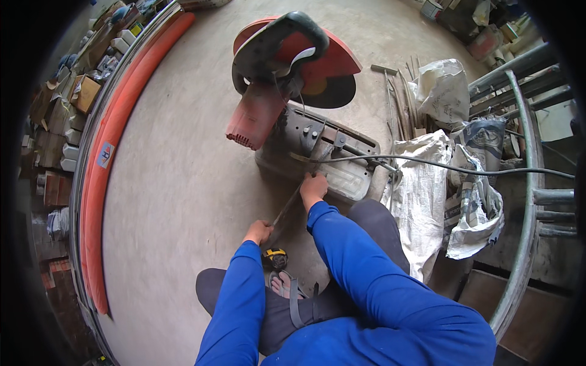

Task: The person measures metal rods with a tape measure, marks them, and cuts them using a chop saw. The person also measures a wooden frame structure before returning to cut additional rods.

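A thin metal bar (285,210) slants up from my left hand to the base of a chop saw. My left hand (259,232) is closed around its near end. Closer to the saw, my right hand (314,186) grips the same bar at the edge of the grey base (351,178). The bar's far end lies by the clamp (317,143) on that base; its exact seating cannot be made out. Above stands the raised saw head, with a red motor (259,116), a black handle (299,30) and a red blade guard (332,55). A yellow-black tape measure (276,258) rests on the floor below my left hand.
A black cable (452,168) crosses from the saw to the right. White sacks (421,195) and metal rods (401,104) lie beside the base. A metal pipe frame (530,134) stands at right. Long orange rolls (116,131) line the left, with piled boxes beyond.
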